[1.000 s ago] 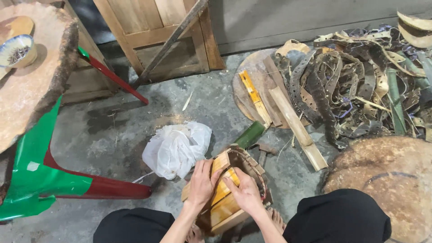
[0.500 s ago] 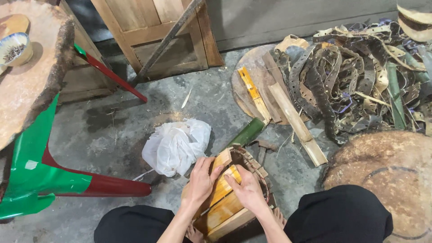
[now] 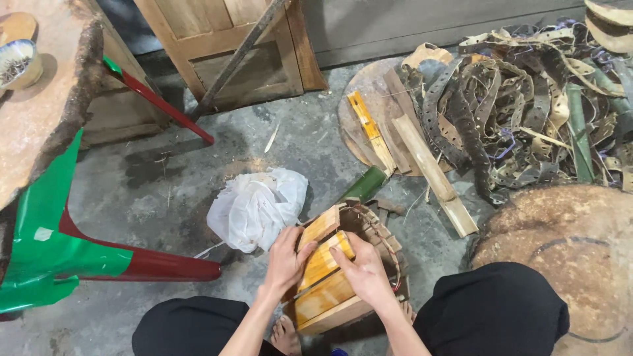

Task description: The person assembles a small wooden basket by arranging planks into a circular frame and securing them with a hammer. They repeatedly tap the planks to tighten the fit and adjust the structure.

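Observation:
Between my knees stands a small round wooden bucket of yellow-brown staves (image 3: pixel 328 290), bound by a woven brown band (image 3: pixel 379 231). My left hand (image 3: pixel 285 258) grips its left side, thumb against a stave that sticks up higher than the rest (image 3: pixel 321 225). My right hand (image 3: pixel 361 269) lies over the top with its fingers pressing on the staves. A thin dark strip runs across the bucket below both hands.
A crumpled white plastic bag (image 3: pixel 256 206) lies just left of the bucket, a green bamboo piece (image 3: pixel 364 184) behind it. Loose wooden slats (image 3: pixel 432 170) and a heap of bark strips (image 3: pixel 521 105) fill the right. A red and green stand (image 3: pixel 72 254) is left, a round slab (image 3: pixel 573 244) right.
The view has shifted slightly. My hands have stayed on the bucket, with the right hand moving a little further over the staves.

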